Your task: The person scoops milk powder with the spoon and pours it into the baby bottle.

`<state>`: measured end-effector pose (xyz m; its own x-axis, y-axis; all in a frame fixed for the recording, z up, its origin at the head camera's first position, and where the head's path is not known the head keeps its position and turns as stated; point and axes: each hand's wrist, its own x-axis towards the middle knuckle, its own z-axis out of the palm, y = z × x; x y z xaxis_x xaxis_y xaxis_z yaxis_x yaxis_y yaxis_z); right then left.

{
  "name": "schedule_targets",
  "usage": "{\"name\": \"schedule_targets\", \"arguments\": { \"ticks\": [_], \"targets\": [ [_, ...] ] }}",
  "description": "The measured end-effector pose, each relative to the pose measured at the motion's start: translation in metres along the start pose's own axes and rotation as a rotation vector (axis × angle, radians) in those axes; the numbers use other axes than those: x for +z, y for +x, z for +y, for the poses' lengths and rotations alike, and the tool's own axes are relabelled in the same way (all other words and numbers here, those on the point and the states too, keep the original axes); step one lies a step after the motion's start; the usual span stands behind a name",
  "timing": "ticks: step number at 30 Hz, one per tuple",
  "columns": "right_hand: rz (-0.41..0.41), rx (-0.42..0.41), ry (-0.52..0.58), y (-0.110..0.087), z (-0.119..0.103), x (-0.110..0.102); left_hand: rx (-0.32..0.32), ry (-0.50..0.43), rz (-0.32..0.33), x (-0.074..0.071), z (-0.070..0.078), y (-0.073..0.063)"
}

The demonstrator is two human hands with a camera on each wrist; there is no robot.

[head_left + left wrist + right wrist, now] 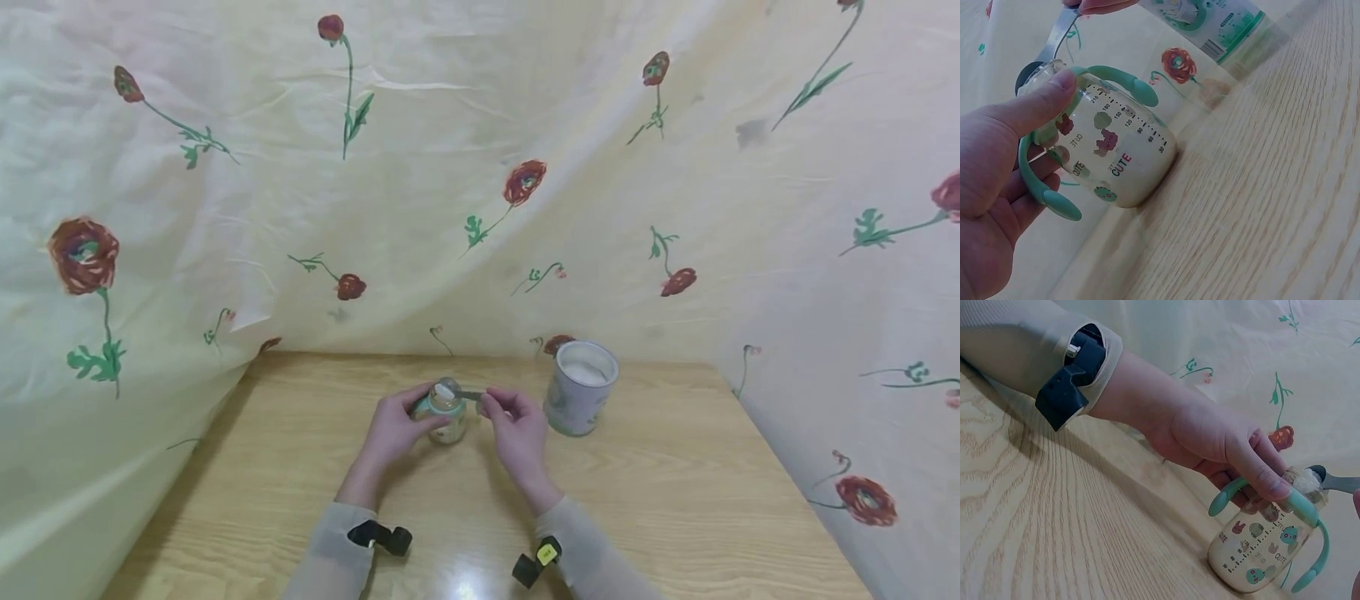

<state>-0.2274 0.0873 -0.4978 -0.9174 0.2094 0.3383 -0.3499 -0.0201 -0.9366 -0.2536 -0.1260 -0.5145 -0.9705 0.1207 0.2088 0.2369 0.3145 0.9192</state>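
Observation:
A clear baby bottle (450, 431) with green handles and printed measure marks stands on the table. My left hand (396, 429) grips it around the neck, its thumb (1054, 90) lying across the green collar in the left wrist view. My right hand (521, 429) pinches the handle of a grey spoon (471, 395). The spoon's bowl is at the bottle's open mouth, where something white (1307, 481) shows in the right wrist view. Only the fingertips of my right hand (1357, 503) appear there, at the edge.
An open white can (579, 404) with pale contents, seemingly powder, stands right of the bottle. The wooden table (675, 500) reaches back to a flower-patterned cloth (420, 208), which hangs behind and along both sides. A black camera (382, 536) is strapped on the left sleeve.

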Motion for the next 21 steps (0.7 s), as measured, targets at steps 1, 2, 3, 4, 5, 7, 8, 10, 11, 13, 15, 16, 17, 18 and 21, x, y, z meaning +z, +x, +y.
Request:
{"name": "schedule_targets", "arguments": {
  "ticks": [1, 2, 3, 4, 5, 7, 8, 10, 11, 13, 15, 16, 17, 18, 21],
  "targets": [
    [0.000, -0.012, -0.002, 0.0002, 0.0001, 0.0000, 0.000, 0.001, 0.000, -0.0002, 0.0002, 0.0000],
    [0.000, -0.022, -0.003, 0.0003, 0.0004, -0.0001, -0.003, 0.001, -0.002, -0.0003, 0.0003, 0.0001],
    [0.001, -0.029, -0.003, 0.0004, 0.0006, -0.0002, -0.006, 0.003, -0.003, -0.0004, 0.0003, 0.0001],
    [0.002, -0.036, -0.003, 0.0002, 0.0002, -0.0002, -0.009, 0.005, -0.005, -0.0005, 0.0002, 0.0000],
    [0.001, -0.038, -0.004, 0.0002, 0.0000, -0.0003, -0.011, 0.009, -0.007, -0.0005, -0.0001, 0.0000],
    [-0.002, -0.041, -0.007, 0.0000, -0.0005, -0.0005, -0.017, 0.012, -0.010, -0.0006, -0.0007, 0.0002],
    [-0.004, -0.042, -0.007, -0.0001, -0.0010, -0.0006, -0.018, 0.013, -0.011, -0.0008, -0.0009, 0.0001],
    [-0.008, -0.043, -0.009, -0.0001, -0.0016, -0.0005, -0.019, 0.018, -0.011, -0.0010, -0.0014, 0.0002],
    [-0.010, -0.045, -0.009, 0.0001, -0.0012, -0.0005, -0.018, 0.019, -0.010, -0.0011, -0.0015, 0.0003],
    [-0.009, -0.049, -0.007, 0.0003, -0.0009, -0.0004, -0.014, 0.022, -0.008, -0.0014, -0.0013, 0.0003],
    [-0.003, -0.052, -0.010, 0.0005, 0.0000, -0.0003, -0.009, 0.024, -0.007, -0.0015, -0.0006, 0.0000],
    [0.000, -0.052, -0.014, 0.0006, 0.0003, -0.0003, -0.007, 0.024, -0.009, -0.0016, 0.0000, -0.0001],
    [0.002, -0.056, -0.018, 0.0004, 0.0004, -0.0004, -0.005, 0.023, -0.011, -0.0016, 0.0005, -0.0003],
    [0.006, -0.060, -0.025, 0.0002, 0.0005, -0.0006, -0.005, 0.023, -0.014, -0.0017, 0.0011, -0.0003],
    [0.012, -0.076, -0.050, 0.0004, -0.0001, -0.0012, -0.005, 0.022, -0.020, -0.0019, 0.0023, -0.0002]
  ]
}}
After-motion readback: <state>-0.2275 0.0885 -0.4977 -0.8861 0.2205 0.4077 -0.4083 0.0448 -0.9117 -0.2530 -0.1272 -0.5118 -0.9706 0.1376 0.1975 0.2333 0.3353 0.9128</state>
